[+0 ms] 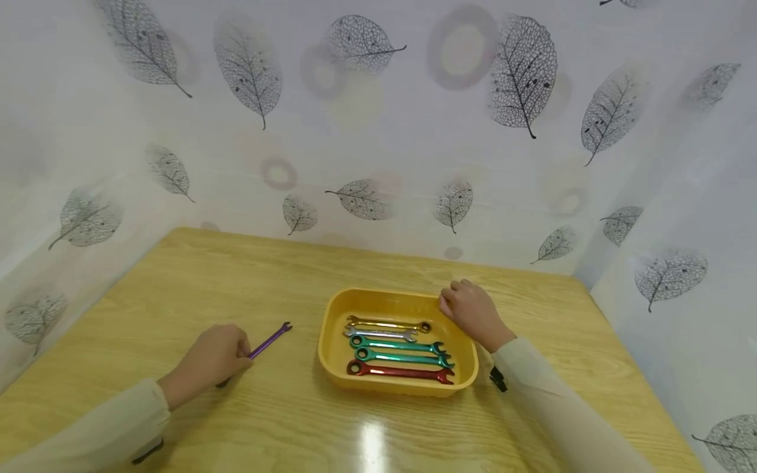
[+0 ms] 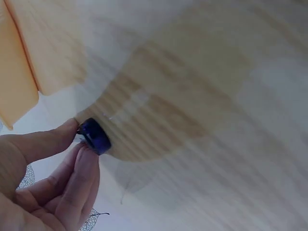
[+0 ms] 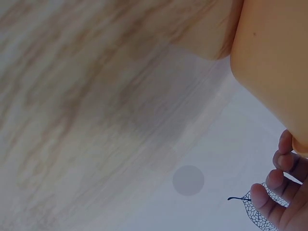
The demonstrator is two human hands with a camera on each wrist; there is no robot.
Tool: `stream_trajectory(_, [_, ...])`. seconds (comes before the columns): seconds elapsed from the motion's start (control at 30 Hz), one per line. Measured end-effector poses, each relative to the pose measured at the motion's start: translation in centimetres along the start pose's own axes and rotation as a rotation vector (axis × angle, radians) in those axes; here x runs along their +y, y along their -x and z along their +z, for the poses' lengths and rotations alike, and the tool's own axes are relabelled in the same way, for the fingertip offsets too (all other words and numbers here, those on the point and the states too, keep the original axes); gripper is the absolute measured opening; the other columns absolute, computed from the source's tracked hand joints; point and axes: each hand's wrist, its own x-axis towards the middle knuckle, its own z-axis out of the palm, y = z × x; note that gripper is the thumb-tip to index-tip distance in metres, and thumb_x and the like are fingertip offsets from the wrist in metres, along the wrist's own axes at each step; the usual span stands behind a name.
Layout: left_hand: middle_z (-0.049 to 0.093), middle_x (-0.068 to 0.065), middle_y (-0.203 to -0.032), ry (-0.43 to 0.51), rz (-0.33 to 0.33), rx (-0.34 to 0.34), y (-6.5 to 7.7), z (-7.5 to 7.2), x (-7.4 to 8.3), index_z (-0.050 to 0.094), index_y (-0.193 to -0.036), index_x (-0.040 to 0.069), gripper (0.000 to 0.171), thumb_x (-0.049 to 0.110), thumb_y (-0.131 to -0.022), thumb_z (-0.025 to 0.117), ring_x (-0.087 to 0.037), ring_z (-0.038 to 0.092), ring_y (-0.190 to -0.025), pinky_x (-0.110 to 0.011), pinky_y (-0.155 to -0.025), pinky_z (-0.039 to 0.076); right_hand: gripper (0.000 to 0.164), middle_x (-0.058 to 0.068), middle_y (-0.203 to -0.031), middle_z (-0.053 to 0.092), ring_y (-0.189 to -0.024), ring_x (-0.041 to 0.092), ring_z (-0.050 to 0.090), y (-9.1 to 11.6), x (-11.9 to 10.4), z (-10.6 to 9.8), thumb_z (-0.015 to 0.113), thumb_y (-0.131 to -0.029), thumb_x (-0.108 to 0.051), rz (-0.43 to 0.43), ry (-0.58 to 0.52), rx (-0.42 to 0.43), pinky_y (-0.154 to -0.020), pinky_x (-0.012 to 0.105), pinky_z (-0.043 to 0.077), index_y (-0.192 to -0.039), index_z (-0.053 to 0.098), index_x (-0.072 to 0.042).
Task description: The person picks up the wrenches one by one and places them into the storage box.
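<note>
In the head view my left hand (image 1: 214, 358) pinches a purple combination wrench (image 1: 269, 342) between thumb and fingers, left of a yellow plastic tray. Its open-end jaw points away toward the upper right; the middle is hidden by the hand. The left wrist view shows the thumb and fingertips on the wrench's dark purple ring end (image 2: 96, 136). My right hand (image 1: 472, 311) holds the rim of the yellow tray (image 1: 393, 387) at its far right corner. Inside lie several wrenches: a gold one (image 1: 387, 324), a silver one (image 1: 381, 334), two green ones (image 1: 399, 345) and a red one (image 1: 402, 372).
A light wood table (image 1: 278, 420) bears the tray. Behind and beside it rises a pale wall covering (image 1: 402, 144) printed with grey leaves. A black strap piece (image 1: 499, 379) hangs beneath the right wrist, close to the tray's right side.
</note>
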Motion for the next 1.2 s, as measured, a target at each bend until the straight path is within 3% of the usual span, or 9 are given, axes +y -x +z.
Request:
stream_trajectory(0.73, [0.064,-0.001,-0.069,0.016,-0.002,0.025,0.32,0.35,-0.19,0.068,-0.073,0.005,0.007,0.002,-0.071,0.074,-0.01,0.056,-0.06,-0.025,-0.055,0.048,0.022,0.0,-0.057,0.041,-0.053,0.012,0.031,-0.17,-0.06,-0.06,0.06,-0.085,-0.01,0.004,-0.003,-0.002,-0.051,0.023,0.034,-0.064,0.058,-0.01])
stream_trajectory(0.97, [0.066,-0.001,-0.071,-0.025,0.002,0.009,0.39,0.45,-0.25,0.069,-0.076,0.006,0.006,0.005,-0.073,0.074,-0.013,0.059,-0.065,-0.031,-0.061,0.052,0.021,0.0,-0.057,0.041,-0.053,0.012,0.032,-0.02,-0.16,-0.05,0.061,-0.085,-0.011,0.0,0.001,0.002,-0.051,0.022,0.034,-0.064,0.058,-0.01])
stream_trajectory(1.2, [0.066,0.0,-0.071,0.002,0.015,0.014,0.05,0.42,-0.55,0.069,-0.073,0.008,0.007,0.003,-0.071,0.074,-0.013,0.059,-0.065,-0.03,-0.061,0.052,0.022,0.0,-0.056,0.04,-0.053,0.013,0.031,0.04,-0.18,-0.07,0.061,-0.084,-0.011,0.005,0.001,0.009,-0.051,0.022,0.033,-0.063,0.055,-0.01])
